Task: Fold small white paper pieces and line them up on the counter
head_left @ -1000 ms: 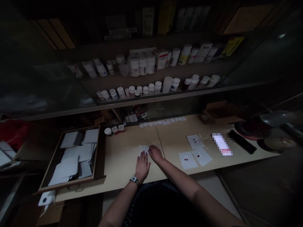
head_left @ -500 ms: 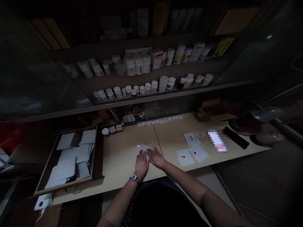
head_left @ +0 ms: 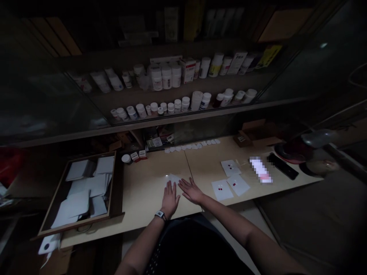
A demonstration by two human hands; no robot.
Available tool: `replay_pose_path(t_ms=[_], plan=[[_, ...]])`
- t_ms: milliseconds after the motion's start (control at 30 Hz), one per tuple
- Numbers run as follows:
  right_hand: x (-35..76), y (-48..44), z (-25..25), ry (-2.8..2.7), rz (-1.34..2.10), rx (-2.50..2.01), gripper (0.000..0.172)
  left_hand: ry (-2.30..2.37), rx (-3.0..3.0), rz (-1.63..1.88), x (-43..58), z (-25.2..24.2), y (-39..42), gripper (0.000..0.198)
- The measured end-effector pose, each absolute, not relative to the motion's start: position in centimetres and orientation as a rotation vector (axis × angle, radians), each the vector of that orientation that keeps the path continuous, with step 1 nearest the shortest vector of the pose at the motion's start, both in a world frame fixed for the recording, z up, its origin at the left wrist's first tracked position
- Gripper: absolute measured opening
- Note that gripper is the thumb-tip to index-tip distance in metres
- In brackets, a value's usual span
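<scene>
My left hand (head_left: 169,198), with a watch (head_left: 160,215) on its wrist, lies flat with its fingertips at the edge of a white paper square (head_left: 173,181) on the light wooden counter (head_left: 143,194). My right hand (head_left: 191,191) is beside it with fingers spread, touching the paper's right corner or just next to it. Neither hand grips anything. To the right lie several white paper sheets, each marked with red tablets (head_left: 220,190). One of them (head_left: 238,185) sits nearest my right hand.
An open wooden drawer (head_left: 77,194) of white paper sheets is at the left. Glass-fronted shelves of white medicine bottles (head_left: 166,76) stand behind the counter. A row of small paper pieces (head_left: 192,146), a cardboard box (head_left: 255,133), a blurred item (head_left: 260,170) and a black remote (head_left: 282,166) lie beyond.
My right hand has opened from a curled shape to a flat, spread one and moved slightly right, apart from my left hand. The whole view has drifted a little as my head moved.
</scene>
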State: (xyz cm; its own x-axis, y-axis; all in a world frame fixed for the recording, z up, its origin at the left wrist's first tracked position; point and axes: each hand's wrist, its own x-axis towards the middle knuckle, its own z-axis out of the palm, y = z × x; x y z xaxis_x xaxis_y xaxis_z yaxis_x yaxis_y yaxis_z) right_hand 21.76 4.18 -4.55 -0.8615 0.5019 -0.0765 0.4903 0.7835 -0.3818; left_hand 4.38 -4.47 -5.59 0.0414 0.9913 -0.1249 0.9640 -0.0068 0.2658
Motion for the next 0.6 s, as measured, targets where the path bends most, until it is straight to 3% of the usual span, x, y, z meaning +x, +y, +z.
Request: replay_pose_path(t_ms=[333, 600], plan=[[19.2, 3.8, -2.9, -2.734, 0.662, -1.084, 0.033, 1.863, 1.996, 0.259, 3.4, -4.1, -3.9, 0.052], [19.4, 3.6, -3.1, -2.701, 0.683, -1.096, 0.031, 1.738, 2.074, 0.113, 1.6, -2.4, -3.0, 0.047]])
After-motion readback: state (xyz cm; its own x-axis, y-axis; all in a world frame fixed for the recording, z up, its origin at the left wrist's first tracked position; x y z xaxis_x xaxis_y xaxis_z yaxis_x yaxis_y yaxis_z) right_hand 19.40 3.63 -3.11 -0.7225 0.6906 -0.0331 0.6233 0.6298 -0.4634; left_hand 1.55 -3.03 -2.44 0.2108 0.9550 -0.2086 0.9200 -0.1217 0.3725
